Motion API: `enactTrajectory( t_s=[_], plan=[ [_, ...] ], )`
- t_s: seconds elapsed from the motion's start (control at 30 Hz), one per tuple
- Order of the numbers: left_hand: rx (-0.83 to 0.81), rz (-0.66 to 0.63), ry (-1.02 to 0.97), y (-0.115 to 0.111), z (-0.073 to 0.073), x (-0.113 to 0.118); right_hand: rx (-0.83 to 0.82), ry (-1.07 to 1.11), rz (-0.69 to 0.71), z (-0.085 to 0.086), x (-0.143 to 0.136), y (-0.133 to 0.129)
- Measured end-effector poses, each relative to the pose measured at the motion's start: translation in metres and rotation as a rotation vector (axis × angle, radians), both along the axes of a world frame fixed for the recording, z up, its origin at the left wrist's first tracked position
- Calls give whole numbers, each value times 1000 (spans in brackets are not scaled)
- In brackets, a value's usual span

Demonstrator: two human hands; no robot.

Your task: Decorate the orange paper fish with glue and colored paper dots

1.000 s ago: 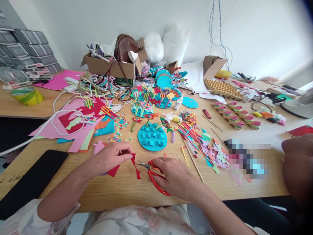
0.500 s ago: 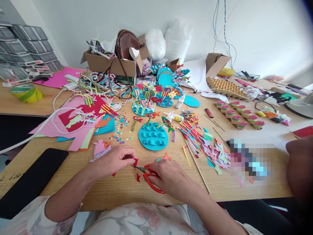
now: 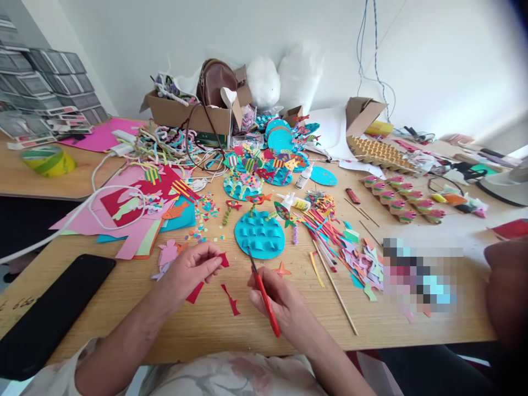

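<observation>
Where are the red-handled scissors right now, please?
In the head view, the red-handled scissors are in the right hand, just below the centre, blades pointing towards the blue oval base.

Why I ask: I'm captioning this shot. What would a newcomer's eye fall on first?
Probably the turquoise disc with its rows of loops, mid-table, and the crowd of bright paper fish behind it. Nearer the viewer, the right hand holds red-handled scissors, while the left hand pinches some red paper.
</observation>
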State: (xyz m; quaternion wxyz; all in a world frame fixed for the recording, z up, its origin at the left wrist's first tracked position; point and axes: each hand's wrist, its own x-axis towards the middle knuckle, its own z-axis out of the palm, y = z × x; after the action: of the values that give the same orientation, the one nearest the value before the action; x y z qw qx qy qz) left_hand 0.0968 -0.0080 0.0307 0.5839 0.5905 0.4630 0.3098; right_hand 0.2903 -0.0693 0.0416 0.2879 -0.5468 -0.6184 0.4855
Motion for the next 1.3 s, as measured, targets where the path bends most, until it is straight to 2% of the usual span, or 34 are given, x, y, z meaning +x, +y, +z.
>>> enactTrajectory(
  t_s=[0.07,0.13,0.27,0.33,0.43,0.53,0.83,0.93,1.13,1.3],
  plan=[
    [-13,-46,-47,-4,0,9,-20,231,-104,-2,-6,6],
    [-6,-115,-46,-7,0,15,-16,358,-179,-3,-12,12],
    [58,-254,59,-8,0,20,-4,397,-199,-3,-19,21],
    [94,-276,127,-9,-1,20,-1,363,-205,-4,-21,23],
    [105,-269,158,-9,-2,21,33,310,-235,-7,-22,24],
    [74,-252,94,-9,-6,24,67,281,-271,-9,-23,24],
    [2,-134,-50,-14,-11,28,107,371,-349,-12,-25,23],
    [-50,-109,-87,-13,-8,25,116,284,-322,-10,-19,18],
    [-139,4,-90,-9,2,17,89,-212,9,-7,-2,-2],
    [-170,55,-116,-10,1,15,99,-476,72,-13,0,-7]
  ],
)
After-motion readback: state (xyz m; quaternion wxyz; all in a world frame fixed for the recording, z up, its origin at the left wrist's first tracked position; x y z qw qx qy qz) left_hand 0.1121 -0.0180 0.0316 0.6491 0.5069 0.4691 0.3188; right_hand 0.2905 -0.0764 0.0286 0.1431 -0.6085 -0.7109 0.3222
